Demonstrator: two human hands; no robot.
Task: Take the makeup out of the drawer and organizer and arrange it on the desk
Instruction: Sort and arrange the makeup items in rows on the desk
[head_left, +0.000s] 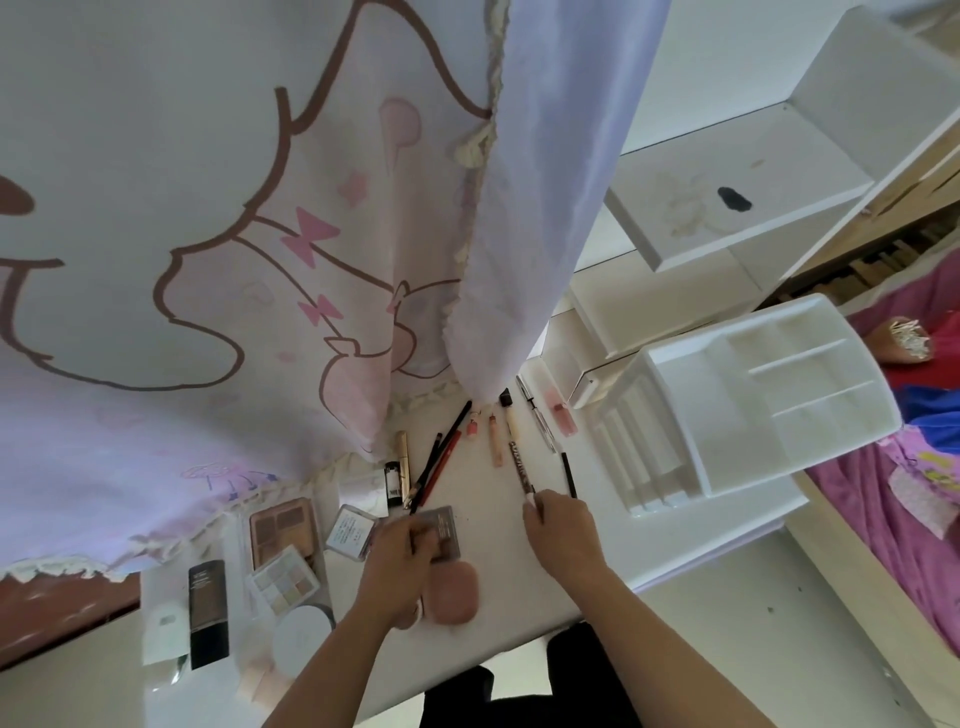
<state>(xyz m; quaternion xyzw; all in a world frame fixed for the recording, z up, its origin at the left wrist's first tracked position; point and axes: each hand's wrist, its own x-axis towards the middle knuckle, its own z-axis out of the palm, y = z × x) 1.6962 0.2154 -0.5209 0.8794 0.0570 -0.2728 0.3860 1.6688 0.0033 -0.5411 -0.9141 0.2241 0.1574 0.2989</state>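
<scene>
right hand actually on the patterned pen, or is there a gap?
Touching. The head view shows the right hand pinching the near end of the patterned pen between its fingertips, with no gap between them.

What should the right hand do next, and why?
Probably lay the patterned pencil square in the row and let go. The right hand pinches its near end, it lies between the beige tube and black pencil, and the organizer looks empty.

L hand & R hand fwd, fingers curled.
</scene>
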